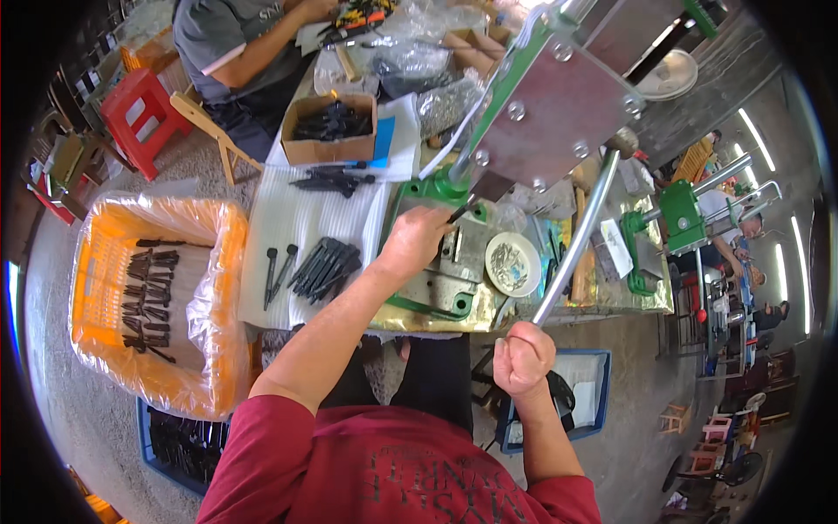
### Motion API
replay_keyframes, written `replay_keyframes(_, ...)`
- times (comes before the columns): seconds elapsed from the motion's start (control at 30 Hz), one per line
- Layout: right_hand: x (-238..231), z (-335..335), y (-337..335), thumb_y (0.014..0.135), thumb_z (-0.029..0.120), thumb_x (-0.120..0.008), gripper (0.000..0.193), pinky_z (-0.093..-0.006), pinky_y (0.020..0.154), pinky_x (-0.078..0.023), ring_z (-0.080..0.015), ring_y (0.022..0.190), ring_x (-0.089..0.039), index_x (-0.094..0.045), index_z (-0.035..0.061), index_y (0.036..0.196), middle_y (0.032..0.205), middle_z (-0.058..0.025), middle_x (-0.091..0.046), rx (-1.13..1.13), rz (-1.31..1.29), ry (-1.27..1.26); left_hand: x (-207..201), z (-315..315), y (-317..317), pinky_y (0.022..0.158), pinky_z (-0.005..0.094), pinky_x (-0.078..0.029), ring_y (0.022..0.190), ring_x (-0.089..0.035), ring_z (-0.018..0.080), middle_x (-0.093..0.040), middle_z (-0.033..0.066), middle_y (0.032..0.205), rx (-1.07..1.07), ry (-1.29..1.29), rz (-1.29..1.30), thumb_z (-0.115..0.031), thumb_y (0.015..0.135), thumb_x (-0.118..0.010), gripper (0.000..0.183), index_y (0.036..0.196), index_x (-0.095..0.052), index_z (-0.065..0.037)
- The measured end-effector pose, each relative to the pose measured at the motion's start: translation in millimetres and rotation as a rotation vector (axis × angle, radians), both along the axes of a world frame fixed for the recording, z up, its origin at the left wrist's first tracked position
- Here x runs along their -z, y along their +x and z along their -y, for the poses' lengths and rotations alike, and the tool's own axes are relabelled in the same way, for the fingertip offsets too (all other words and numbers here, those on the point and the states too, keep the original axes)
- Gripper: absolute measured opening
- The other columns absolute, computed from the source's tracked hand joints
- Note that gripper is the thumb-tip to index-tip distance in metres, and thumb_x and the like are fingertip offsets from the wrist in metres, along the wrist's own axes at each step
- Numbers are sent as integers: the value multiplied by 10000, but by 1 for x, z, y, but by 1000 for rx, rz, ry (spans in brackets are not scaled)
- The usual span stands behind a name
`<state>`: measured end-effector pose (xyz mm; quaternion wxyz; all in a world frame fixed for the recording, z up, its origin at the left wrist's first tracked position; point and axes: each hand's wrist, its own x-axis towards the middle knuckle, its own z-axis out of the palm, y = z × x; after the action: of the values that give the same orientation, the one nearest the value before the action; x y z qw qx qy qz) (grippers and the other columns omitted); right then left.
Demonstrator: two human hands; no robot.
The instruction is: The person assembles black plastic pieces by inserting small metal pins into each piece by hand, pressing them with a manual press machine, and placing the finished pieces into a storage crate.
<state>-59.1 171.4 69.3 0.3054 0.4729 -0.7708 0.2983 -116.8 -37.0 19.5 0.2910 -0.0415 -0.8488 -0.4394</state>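
Note:
My left hand (415, 240) pinches a slim black part (463, 209) at the base of a green hand press (441, 186). The part's far end lies under the press's ram, and the fingers partly hide it. My right hand (524, 358) is wrapped round the lower end of the long metal lever (576, 236), which slopes down from the press toward me. Just right of the press bed sits a white bowl (534, 255) of small metal pieces. Beside my left forearm lies a pile of black round-headed parts (325, 269), with two more black parts (279, 275) left of it.
An orange crate (87, 288) lined with plastic holds rows of black parts at left. A cardboard box (327, 150) of dark parts stands farther back. Blue crates (604, 393) sit on the floor. Another person (236, 65) works at far left; a second green press (681, 214) stands right.

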Motion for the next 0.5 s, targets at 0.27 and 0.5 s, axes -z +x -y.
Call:
replay_keyframes(0.27,-21,-1,12,584,8,-619,141,-289,420,-393,-231,481,-491,-489,15,637,676,-102,-498,-66,32,-20,0,-1,3,609,390,-416,690,-521,333,-536,164,688,24,22,22,-82,710,-583,120,806,-558,-14)
replay_keyframes(0.5,-81,-5,40,669,45,-584,87,-258,424,-389,-199,481,-493,-514,-2,646,686,-119,-516,-80,181,-75,-3,1,3,637,408,-412,735,-520,347,-543,179,715,31,16,83,-75,714,-569,90,760,-525,-13)
